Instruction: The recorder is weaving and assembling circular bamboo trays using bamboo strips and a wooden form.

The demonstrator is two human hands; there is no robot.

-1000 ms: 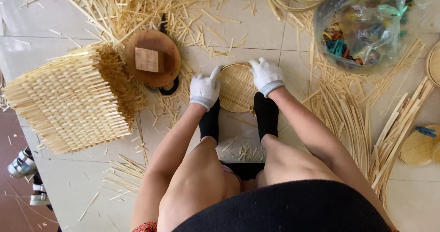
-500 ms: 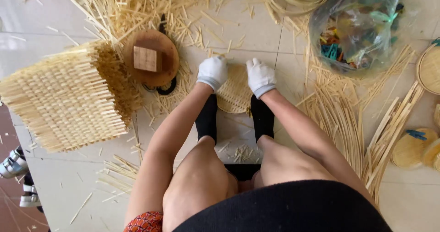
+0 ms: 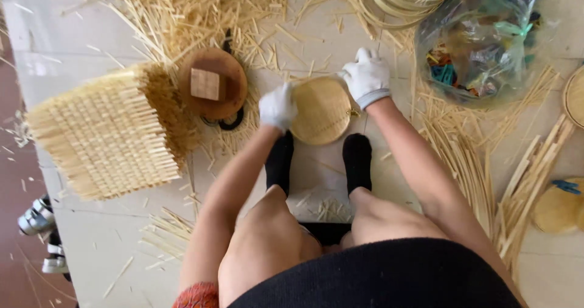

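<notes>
Gloved hands, left [image 3: 278, 106] and right [image 3: 367, 76], grip opposite rims of the round woven tray [image 3: 320, 110].

pale tiled floor [image 3: 97, 241]: woven mat [image 3: 106, 138] left of the wooden block [image 3: 213, 84], straw [image 3: 201, 10] behind it, plastic bag [image 3: 480, 37] far right.

white fabric gloves cover the left hand [image 3: 278, 106] and right hand [image 3: 367, 76], with black socks, bare arms and a black garment.
</notes>
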